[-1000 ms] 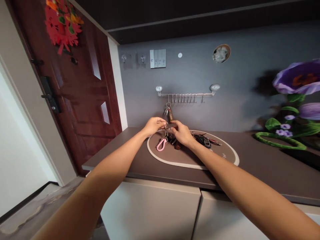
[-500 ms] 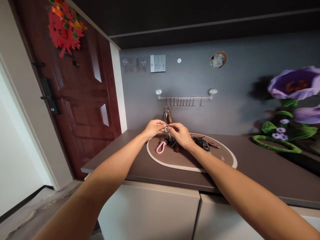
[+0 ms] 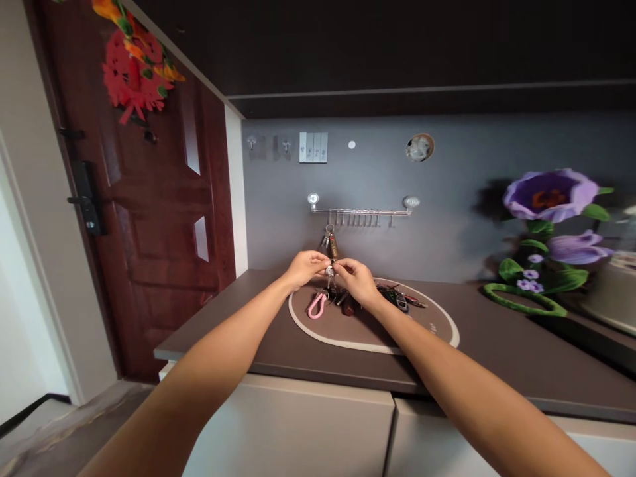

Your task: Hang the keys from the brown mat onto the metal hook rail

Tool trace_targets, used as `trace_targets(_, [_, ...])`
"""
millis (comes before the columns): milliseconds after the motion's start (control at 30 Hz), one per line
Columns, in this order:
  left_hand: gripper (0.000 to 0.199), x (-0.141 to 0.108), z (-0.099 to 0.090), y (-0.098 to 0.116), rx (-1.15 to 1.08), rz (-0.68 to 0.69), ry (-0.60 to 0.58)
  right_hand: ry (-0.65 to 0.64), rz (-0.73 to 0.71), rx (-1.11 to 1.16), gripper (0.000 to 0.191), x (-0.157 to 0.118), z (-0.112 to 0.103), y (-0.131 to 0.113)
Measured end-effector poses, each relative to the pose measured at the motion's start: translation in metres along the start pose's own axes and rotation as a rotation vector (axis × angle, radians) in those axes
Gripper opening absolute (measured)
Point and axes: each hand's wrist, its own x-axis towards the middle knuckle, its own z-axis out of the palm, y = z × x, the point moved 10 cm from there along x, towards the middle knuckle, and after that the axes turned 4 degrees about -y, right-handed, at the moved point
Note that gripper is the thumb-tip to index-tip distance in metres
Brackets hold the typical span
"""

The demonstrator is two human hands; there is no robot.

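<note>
My left hand (image 3: 307, 268) and my right hand (image 3: 358, 278) meet above an oval mat (image 3: 368, 345), fingers pinched together on a small bunch of keys (image 3: 330, 271). The ring at the top of the bunch is mostly covered by my fingertips. Just behind my hands, another key set with a brown tag (image 3: 333, 246) hangs from the leftmost part of a clear hook rail (image 3: 362, 212). Under my hands lies a pink loop strap (image 3: 317, 306). To the right on the mat is a pile of dark keys and fobs (image 3: 400, 298), partly behind my right hand.
The mat lies on a brown cabinet top (image 3: 278, 351) beneath a dark overhead cabinet (image 3: 397, 53). Purple fabric flowers (image 3: 551, 195) stand at the right. At the left is a dark red door (image 3: 163, 252). Two clear wall hooks (image 3: 285, 147) are fixed above.
The view has tilted up and turned slightly right. Both hands stay together on the keys, with barely any shift of the fingers.
</note>
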Motion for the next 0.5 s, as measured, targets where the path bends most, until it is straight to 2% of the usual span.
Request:
trace_targets(200, [0.026, 0.001, -0.001, 0.003, 0.058, 0.038, 0.007, -0.015, 0.02, 0.072, 0.027, 0.0, 0.0, 0.007])
trace_targets(400, [0.016, 0.001, -0.006, 0.003, 0.051, 0.03, 0.063, 0.005, 0.035, 0.144, 0.029, 0.0, -0.003, 0.013])
trace_targets(500, [0.012, 0.001, -0.012, 0.001, 0.136, 0.01, 0.12, 0.036, 0.056, 0.182, 0.029, 0.002, -0.006, 0.015])
